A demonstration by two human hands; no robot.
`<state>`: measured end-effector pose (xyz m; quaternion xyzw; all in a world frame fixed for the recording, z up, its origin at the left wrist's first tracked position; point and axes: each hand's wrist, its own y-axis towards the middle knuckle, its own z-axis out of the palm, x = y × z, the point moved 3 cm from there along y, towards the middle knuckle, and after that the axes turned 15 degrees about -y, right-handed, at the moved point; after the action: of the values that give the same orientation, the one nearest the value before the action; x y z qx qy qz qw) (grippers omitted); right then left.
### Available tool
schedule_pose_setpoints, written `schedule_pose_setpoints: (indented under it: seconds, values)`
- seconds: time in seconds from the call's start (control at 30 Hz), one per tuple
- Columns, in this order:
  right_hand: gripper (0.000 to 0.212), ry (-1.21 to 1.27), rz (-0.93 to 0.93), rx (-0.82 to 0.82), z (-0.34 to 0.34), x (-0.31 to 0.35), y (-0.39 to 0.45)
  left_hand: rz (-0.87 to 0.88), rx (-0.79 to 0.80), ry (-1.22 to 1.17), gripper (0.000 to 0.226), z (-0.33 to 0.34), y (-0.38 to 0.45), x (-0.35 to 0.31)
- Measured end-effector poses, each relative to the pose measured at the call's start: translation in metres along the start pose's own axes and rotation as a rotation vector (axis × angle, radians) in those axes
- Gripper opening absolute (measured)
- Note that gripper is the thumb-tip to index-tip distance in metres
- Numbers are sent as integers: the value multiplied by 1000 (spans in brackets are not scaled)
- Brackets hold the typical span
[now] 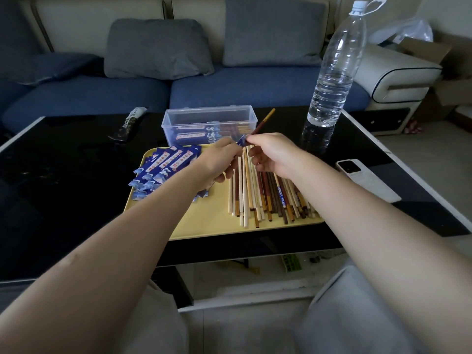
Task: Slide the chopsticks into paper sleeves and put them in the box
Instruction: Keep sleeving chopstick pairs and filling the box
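Head view: near, loose chopsticks (265,198) lie right on a yellow tray (204,223), blue paper sleeves (163,169) left; sleeve print unreadable. Above them, left hand (217,159) fingers pinch a blue sleeve (242,141); right hand (275,154) fingers pinch a brown chopstick (263,122) at its mouth. Farther, a clear box (207,123) holds sleeved pairs on the worktop (76,162). Water bottle (332,72) far right, no label legible.

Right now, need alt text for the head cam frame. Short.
Above a yellow tray, a person's left hand holds a blue paper sleeve while the right hand feeds a dark chopstick into it. Loose chopsticks and empty sleeves lie on the tray; behind it, a clear box holds sleeved pairs, beside a water bottle.
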<state>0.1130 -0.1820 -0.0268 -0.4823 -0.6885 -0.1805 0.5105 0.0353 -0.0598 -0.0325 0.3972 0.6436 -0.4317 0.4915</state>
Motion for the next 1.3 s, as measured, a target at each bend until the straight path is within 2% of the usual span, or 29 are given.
schedule_pose_setpoints:
  seconds: [0.13, 0.17, 0.23, 0.33, 0.4, 0.47, 0.6, 0.73, 0.83, 0.97, 1.13, 1.2, 1.3]
  values:
    - [30, -115, 18, -5, -3, -3, 1, 20, -19, 38, 14, -3, -1, -2]
    - [32, -225, 28, -46, -6, -6, 2, 12, -34, 64, 14, -4, 0, -1]
    - [33, -603, 43, -120, -11, -11, 6, -56, -59, 112, 17, -5, 1, 3]
    - [29, -1018, 113, -44, -8, -18, 2, -176, -52, 174, 20, -7, 3, 13]
    - [33, -1119, 161, 6, -3, -21, -2, -215, -57, 204, 20, -7, 3, 16]
    - [36, -1162, 151, -37, 2, -22, 0, -232, -77, 222, 19, -7, 3, 17]
    - [28, -1162, 150, -96, 12, -26, 6, -241, -119, 246, 18, -10, 3, 17]
    - [37, -1044, 147, -152, 6, -24, 8, -226, -141, 306, 18, -15, 5, 19]
    - [24, -854, 30, -172, -2, -14, 8, -165, -180, 287, 16, -20, 10, 19]
    - [22, -483, -191, -167, -14, 2, 0, -190, -243, 100, 17, -27, 12, 17]
    - [22, 129, -296, -98, -20, 23, -14, -305, -255, -20, 16, -24, 9, 14]
    - [20, 220, -336, -151, -24, 28, -16, -306, -233, -17, 15, -22, 8, 13]
    - [18, 250, -302, -325, -29, 26, -15, -295, -201, 74, 11, -19, 4, 11]
